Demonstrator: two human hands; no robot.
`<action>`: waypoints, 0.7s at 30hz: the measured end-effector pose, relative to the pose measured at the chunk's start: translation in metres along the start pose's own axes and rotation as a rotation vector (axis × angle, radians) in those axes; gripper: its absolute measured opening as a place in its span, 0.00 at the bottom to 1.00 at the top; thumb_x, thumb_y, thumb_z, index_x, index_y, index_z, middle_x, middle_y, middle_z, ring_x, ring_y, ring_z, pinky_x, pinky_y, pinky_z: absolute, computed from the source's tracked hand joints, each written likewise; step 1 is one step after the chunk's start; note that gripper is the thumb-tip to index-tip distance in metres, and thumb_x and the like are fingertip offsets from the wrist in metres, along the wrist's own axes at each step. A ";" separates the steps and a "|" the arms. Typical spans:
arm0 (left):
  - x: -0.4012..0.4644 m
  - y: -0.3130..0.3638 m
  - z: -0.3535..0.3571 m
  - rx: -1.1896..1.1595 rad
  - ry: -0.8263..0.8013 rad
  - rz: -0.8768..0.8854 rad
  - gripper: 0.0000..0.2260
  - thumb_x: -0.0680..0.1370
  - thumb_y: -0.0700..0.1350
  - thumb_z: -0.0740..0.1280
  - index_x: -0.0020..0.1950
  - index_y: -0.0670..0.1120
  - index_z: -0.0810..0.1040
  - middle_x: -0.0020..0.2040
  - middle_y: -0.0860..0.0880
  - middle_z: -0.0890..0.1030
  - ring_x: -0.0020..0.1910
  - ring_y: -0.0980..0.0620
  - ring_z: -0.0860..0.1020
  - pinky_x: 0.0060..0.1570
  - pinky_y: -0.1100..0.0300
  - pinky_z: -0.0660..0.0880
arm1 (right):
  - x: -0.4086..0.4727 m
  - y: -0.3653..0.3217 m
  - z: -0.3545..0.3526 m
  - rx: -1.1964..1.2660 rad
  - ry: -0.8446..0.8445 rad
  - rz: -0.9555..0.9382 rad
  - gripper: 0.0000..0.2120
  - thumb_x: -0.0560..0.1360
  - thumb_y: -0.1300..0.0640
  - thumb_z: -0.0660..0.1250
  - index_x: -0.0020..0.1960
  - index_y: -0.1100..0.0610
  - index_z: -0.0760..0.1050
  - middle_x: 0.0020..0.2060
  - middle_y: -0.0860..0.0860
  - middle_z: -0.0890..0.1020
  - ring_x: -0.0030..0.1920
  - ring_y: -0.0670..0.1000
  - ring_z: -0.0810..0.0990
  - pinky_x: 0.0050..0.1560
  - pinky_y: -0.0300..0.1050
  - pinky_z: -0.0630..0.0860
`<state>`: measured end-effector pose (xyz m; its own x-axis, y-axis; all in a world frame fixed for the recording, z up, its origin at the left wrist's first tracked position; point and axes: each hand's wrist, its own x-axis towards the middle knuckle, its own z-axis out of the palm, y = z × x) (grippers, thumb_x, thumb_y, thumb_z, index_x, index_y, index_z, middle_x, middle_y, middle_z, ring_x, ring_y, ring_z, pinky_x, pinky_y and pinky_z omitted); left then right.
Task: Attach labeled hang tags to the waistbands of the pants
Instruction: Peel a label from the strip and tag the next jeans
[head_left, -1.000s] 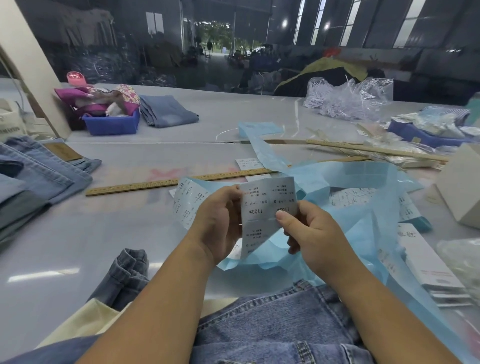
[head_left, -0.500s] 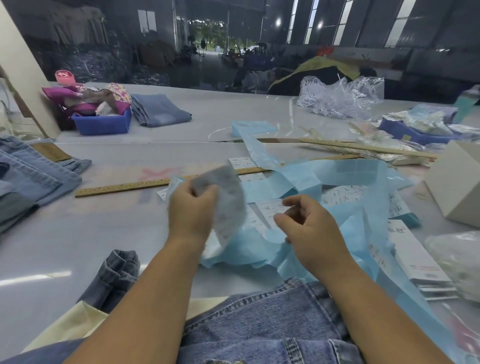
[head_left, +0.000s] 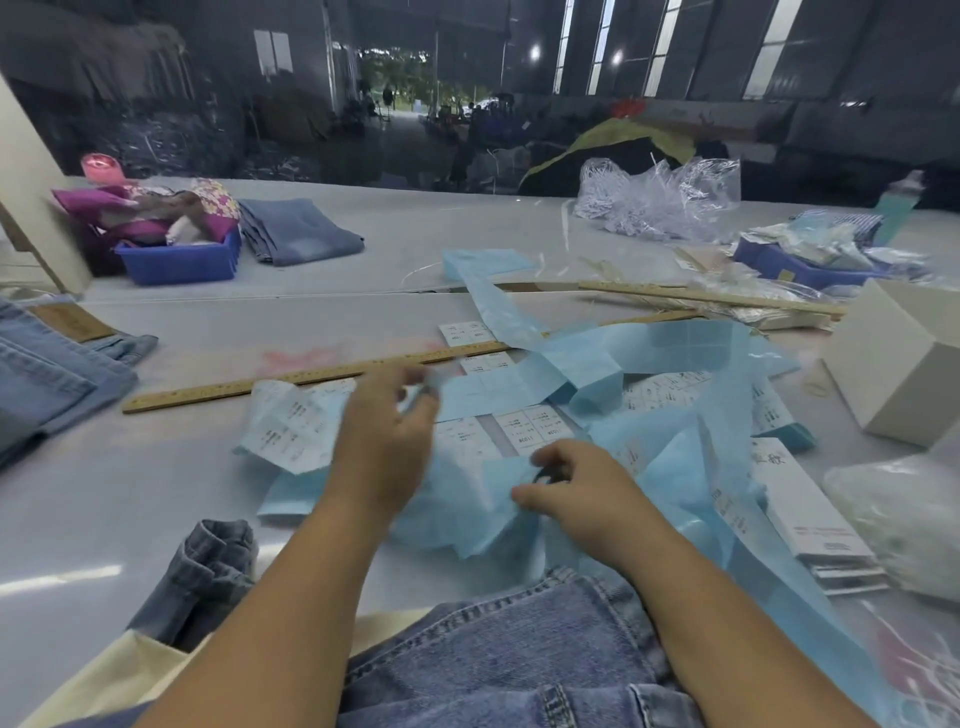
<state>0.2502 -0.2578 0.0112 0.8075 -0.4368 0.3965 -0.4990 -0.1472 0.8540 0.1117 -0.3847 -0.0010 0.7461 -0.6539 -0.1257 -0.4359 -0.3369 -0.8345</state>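
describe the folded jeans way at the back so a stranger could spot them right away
On the grey worktable, look to the far left corner, where a blue plastic bin holds pink fabric. The folded light-blue jeans lie just right of that bin, alone and flat, unlike the stacked jeans with the brown leather patch at the left edge.

Two bare hands, the left hand (head_left: 387, 441) and the right hand (head_left: 576, 493); two blue plastic bins, one far left (head_left: 179, 262) and one far right (head_left: 795, 270); one long wooden ruler (head_left: 311, 374) across the middle; one white cardboard box (head_left: 898, 364) at right; one folded blue denim pair (head_left: 301, 231) far left
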 end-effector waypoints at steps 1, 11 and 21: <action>-0.002 -0.001 0.004 -0.018 -0.203 -0.024 0.07 0.79 0.46 0.67 0.57 0.52 0.76 0.55 0.53 0.77 0.54 0.55 0.75 0.49 0.64 0.69 | 0.000 -0.001 0.002 0.057 -0.088 -0.056 0.18 0.72 0.57 0.75 0.60 0.52 0.76 0.47 0.44 0.82 0.47 0.44 0.82 0.47 0.38 0.77; -0.010 -0.021 0.010 0.540 -0.546 -0.100 0.03 0.76 0.45 0.65 0.48 0.51 0.78 0.47 0.53 0.79 0.45 0.52 0.77 0.39 0.58 0.73 | -0.002 0.001 -0.016 -0.035 0.140 -0.063 0.20 0.74 0.58 0.69 0.65 0.48 0.75 0.51 0.46 0.83 0.47 0.44 0.81 0.41 0.35 0.73; -0.008 -0.010 0.010 0.359 -0.233 -0.019 0.05 0.73 0.40 0.67 0.37 0.47 0.75 0.35 0.51 0.78 0.36 0.51 0.75 0.33 0.56 0.70 | -0.002 0.032 -0.077 -0.872 0.379 0.310 0.25 0.73 0.49 0.65 0.67 0.54 0.63 0.63 0.56 0.67 0.63 0.59 0.66 0.58 0.53 0.70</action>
<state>0.2454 -0.2613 -0.0039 0.7455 -0.6135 0.2603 -0.5959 -0.4386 0.6727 0.0580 -0.4463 0.0139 0.3936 -0.9186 0.0350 -0.9143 -0.3951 -0.0893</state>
